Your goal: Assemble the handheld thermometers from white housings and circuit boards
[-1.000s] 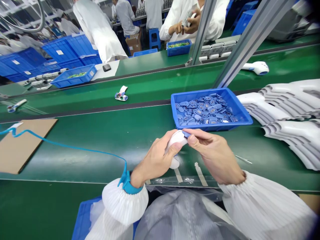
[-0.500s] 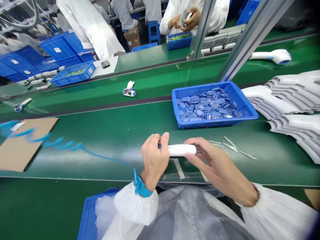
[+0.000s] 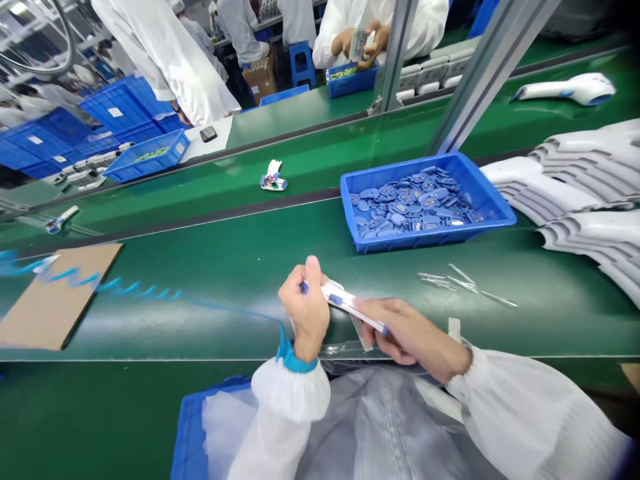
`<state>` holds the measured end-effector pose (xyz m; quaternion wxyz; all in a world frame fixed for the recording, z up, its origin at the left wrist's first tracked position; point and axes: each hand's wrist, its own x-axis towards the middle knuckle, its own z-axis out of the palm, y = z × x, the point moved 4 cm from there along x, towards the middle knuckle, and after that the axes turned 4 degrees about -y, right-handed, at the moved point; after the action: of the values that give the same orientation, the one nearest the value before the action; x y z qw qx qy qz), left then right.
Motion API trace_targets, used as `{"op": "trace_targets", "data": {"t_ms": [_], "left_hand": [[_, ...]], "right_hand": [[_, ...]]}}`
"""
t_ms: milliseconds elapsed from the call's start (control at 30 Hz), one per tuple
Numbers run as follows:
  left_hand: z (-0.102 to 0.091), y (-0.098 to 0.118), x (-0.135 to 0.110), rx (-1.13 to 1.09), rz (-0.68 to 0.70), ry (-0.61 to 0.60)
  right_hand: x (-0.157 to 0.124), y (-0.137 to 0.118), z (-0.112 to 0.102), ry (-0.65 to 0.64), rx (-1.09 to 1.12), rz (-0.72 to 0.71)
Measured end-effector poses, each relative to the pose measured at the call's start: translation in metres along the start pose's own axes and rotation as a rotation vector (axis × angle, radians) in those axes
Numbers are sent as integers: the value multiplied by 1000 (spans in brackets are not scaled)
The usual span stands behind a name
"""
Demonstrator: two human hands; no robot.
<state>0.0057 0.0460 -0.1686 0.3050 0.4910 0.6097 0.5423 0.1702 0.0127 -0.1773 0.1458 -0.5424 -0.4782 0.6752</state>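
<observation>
A slim white handheld device (image 3: pixel 345 301) with a blue button on its side is held in front of me, slanting down to the right. My left hand (image 3: pixel 306 303) is closed round its left end, thumb pointing up; a bit of blue shows by the fingers. Around its right end, my right hand (image 3: pixel 400 330) is wrapped, with a blue tip just visible past the fingers. A blue wrist strap (image 3: pixel 295 359) with a coiled cord circles my left wrist. Beyond the hands stands a blue bin (image 3: pixel 425 241) full of small blue plastic parts.
Thin clear strips (image 3: pixel 467 285) lie on the green bench to the right. Stacked white shells (image 3: pixel 565 180) are at the far right. Cardboard (image 3: pixel 60 293) lies left. A metal post (image 3: pixel 490 73) rises behind the bin. The conveyor carries an opened device (image 3: pixel 273 179) and a finished-looking one (image 3: pixel 575 90).
The device has turned from level to slanting, and its blue-buttoned side now shows. My right hand has moved down and closed round its right end. Items on the conveyor have shifted right.
</observation>
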Motion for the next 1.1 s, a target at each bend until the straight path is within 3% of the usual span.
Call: {"op": "trace_targets", "data": {"t_ms": [100, 200, 267, 333, 400, 533, 600, 767, 900, 967, 1100], "left_hand": [[15, -13, 14, 21, -54, 94], [26, -11, 27, 229, 18, 113], [29, -6, 32, 295, 41, 91], [26, 1, 32, 299, 45, 58], [22, 10, 29, 178, -8, -113], [18, 37, -1, -280, -214, -700], [14, 51, -14, -301, -236, -799], [16, 68, -27, -132, -51, -783], [20, 59, -22, 163, 149, -513], [22, 50, -17, 244, 135, -450], [22, 39, -5, 227, 53, -519]], "right_hand": [[2, -12, 16, 173, -499, -274], [5, -14, 31, 299, -856, -334], [7, -13, 32, 337, -886, -318], [5, -12, 23, 306, -751, -340], [1, -6, 9, 184, -471, -345], [-12, 18, -25, -26, -22, -233], [-15, 29, -39, -43, 53, -204], [-17, 33, -45, -27, 60, -225], [-27, 21, -27, 66, -323, -342], [-33, 15, -15, 136, -478, -439], [-31, 1, 2, 179, -605, -494]]}}
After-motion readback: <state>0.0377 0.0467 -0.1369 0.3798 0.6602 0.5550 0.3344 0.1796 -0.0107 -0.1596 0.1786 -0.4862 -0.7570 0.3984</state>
